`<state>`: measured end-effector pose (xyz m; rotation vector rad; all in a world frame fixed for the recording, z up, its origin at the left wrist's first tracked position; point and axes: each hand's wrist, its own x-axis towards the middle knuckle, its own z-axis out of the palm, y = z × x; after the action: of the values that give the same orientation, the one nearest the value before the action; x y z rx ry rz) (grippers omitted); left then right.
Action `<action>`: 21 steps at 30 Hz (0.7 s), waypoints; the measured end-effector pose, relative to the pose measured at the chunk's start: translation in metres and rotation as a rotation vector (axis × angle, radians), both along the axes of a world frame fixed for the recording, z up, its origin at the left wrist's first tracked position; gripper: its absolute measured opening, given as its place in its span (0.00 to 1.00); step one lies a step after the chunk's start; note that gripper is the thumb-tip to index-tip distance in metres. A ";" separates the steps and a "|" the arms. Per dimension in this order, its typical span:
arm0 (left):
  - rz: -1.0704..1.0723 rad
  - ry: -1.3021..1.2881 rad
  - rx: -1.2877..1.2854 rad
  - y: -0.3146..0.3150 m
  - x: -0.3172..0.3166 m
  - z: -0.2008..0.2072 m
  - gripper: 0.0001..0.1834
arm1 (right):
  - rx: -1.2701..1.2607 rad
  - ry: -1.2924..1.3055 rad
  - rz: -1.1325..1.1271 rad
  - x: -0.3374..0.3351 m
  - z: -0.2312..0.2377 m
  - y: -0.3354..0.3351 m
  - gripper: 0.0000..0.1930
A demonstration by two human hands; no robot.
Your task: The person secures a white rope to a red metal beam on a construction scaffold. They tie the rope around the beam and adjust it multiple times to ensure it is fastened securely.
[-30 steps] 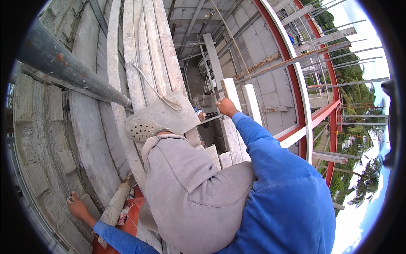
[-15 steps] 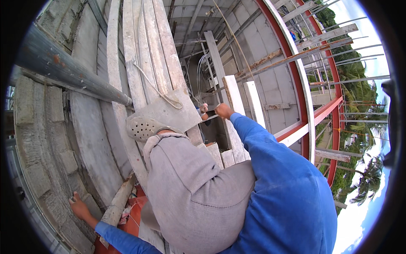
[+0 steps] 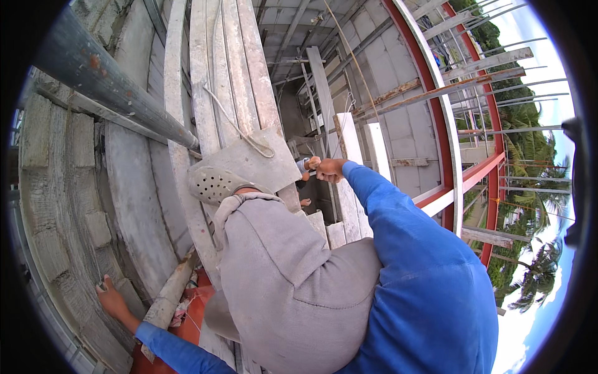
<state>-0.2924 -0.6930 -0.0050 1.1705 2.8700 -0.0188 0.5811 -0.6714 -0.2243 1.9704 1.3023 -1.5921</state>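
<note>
The person's right hand (image 3: 328,168), its grip closed on a small grey object (image 3: 303,165) too small to identify, reaches out over the scaffold planks (image 3: 227,75) lower than a second ago, while the left hand (image 3: 112,299), fingers spread, braces flat on the block wall (image 3: 56,187), apparently for balance.

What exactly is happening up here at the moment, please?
A person in blue sleeves and grey trousers crouches on pale wooden scaffold planks beside a grey block wall. The left hand rests flat against the wall. The right hand reaches forward, its grip closed on a small object too hidden to identify.
</note>
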 end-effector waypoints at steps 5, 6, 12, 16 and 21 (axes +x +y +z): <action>-0.010 -0.009 -0.029 0.016 0.023 0.006 0.48 | 0.381 -0.344 0.552 0.011 0.005 -0.021 0.08; -0.002 0.000 -0.017 0.013 0.021 0.002 0.48 | 0.449 -0.360 0.552 0.011 0.005 -0.024 0.08; -0.016 0.004 -0.013 0.009 -0.004 -0.007 0.49 | 0.478 -0.438 0.505 -0.004 0.002 -0.001 0.17; -0.039 0.011 -0.021 0.009 -0.006 -0.007 0.50 | 0.263 -0.499 0.397 -0.005 -0.011 0.018 0.16; -0.045 -0.011 -0.036 0.009 0.000 -0.003 0.51 | 0.310 -0.525 0.217 0.002 -0.019 0.005 0.17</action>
<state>-0.2926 -0.6841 -0.0076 1.2248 2.8211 -0.0653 0.5831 -0.6663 -0.2433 2.1293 1.5246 -0.7315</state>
